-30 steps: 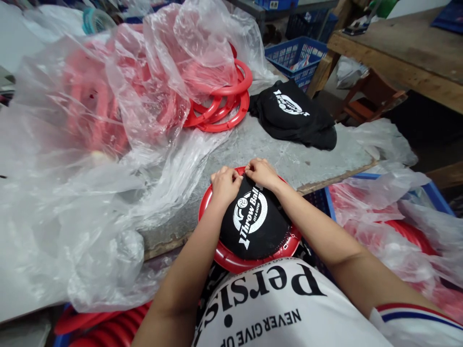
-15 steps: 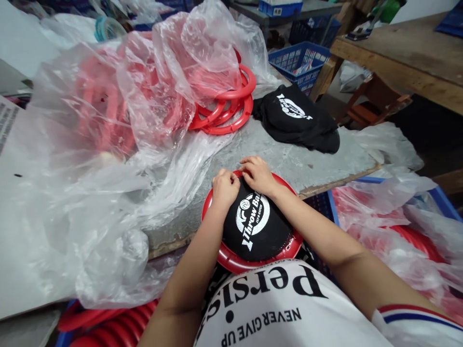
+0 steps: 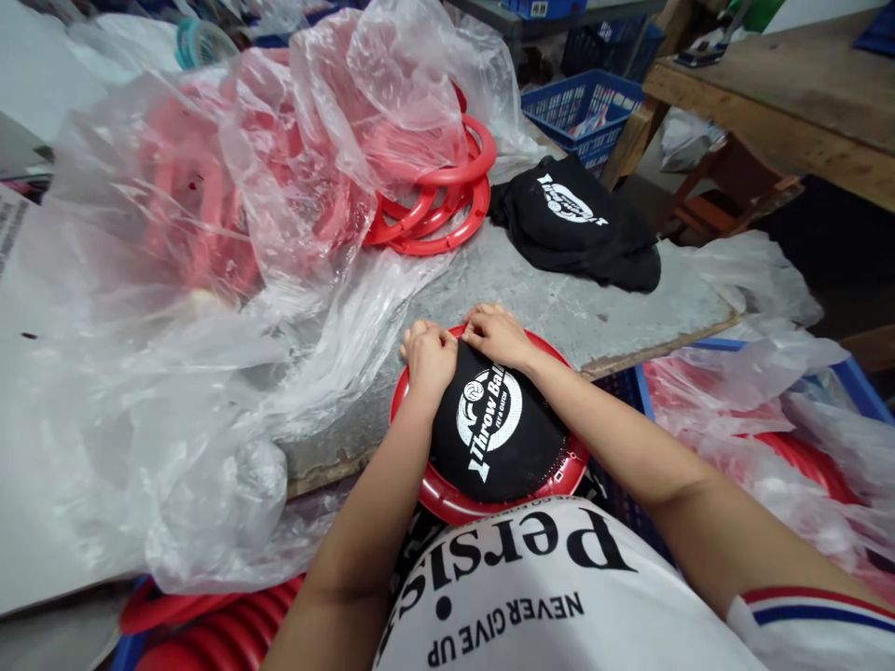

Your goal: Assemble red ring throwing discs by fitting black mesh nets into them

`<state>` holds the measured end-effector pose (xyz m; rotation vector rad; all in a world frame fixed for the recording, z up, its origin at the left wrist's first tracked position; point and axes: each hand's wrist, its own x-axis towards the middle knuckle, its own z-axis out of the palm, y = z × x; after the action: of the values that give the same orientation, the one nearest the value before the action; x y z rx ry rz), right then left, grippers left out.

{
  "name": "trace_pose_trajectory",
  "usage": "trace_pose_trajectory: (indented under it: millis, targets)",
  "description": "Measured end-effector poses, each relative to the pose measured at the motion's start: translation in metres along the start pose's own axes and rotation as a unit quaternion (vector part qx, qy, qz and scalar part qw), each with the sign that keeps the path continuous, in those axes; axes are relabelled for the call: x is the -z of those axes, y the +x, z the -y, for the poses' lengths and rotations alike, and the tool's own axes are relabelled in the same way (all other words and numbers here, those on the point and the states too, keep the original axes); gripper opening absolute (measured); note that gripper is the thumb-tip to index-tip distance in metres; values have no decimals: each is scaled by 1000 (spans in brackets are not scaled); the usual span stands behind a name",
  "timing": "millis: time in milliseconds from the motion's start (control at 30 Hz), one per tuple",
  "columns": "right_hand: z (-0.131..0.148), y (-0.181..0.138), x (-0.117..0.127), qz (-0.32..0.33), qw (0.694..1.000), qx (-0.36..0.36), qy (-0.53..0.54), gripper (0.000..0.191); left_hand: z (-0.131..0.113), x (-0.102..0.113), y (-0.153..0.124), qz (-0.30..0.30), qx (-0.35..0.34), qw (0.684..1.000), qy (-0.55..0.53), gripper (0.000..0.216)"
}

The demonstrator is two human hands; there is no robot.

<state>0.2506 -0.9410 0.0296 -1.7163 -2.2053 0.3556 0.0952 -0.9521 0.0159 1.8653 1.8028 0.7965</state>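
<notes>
A round black fabric cover (image 3: 521, 443) printed "Throw Ball" in white lies across a red plastic ring (image 3: 451, 503), tilted between my body and the table's edge. At the far rim, my left hand (image 3: 429, 358) is closed, thumb and fingertips pinching the cover's edge. Right beside it, my right hand (image 3: 498, 335) pinches the same edge, its fingers bent over the red rim. The bit of fabric between the fingertips is mostly hidden. Farther back on the table rests a pile of black fabric covers (image 3: 580, 224) with the same white print.
Loose red rings (image 3: 447, 210) spill from a large clear plastic bag (image 3: 280, 168) on the grey table (image 3: 510, 289). Blue crates stand below right (image 3: 860, 373) and behind (image 3: 584, 107). More red rings (image 3: 230, 629) sit below left. A wooden table (image 3: 783, 102) is at back right.
My left hand has shifted slightly left along the far rim, its fingers reaching farther over the ring. My right hand stays near the same place, its fingers more drawn in.
</notes>
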Motion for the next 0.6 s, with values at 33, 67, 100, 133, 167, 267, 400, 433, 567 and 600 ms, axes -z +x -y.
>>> trace_pose_trajectory:
  millis: [33,67,100,133,167,267,400,433,567,600]
  targets:
    - [1,0,0,2,1000,-2,-2,17,0,0,0,1,4,1000,0,15]
    - [1,0,1,5,1000,-6,-4,17,0,0,1,3,7,1000,0,15]
    - [2,1,1,8,1000,-12,-5,17,-1,0,1,3,11,1000,0,15]
    - [3,1,2,11,1000,-20,-7,17,-1,0,1,2,15,1000,0,16]
    - [4,2,3,15,999,-28,-10,18,0,0,1,0,17,1000,-1,16]
    - [8,4,4,24,998,-47,-23,19,0,1,3,-2,18,1000,-5,16]
    - [10,6,4,27,998,-53,-34,20,0,-1,5,0,14,1000,-1,16]
    - [10,7,4,28,997,-57,-36,20,1,-1,5,-1,11,1000,3,16]
    - [12,8,8,51,994,-81,-46,21,4,-5,7,-9,-3,1000,9,18]
    - [12,7,9,61,994,-82,-50,22,5,-7,9,-8,-5,1000,3,17]
